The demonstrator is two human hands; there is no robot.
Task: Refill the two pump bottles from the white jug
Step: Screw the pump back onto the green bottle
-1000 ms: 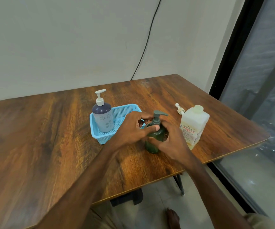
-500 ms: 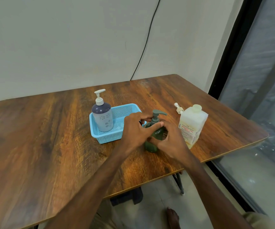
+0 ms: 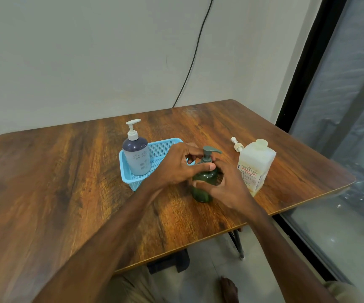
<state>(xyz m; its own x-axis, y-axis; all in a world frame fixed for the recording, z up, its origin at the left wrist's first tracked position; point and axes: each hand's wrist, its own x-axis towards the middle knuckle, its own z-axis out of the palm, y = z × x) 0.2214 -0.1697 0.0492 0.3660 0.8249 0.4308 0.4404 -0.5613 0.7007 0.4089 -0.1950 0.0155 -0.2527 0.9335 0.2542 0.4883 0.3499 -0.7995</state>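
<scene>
Here, your two hands are together on the green bottle, which stands upright on the table near its front edge. Your right hand grips the round body from the right side, and your left hand pinches the neck just under the pump head. Just beside it on the right stands the white jug, with a loose pump lying behind it. On the left, the blue basket holds the purple bottle, upright. Farther back, a black cable hangs on the wall.
</scene>
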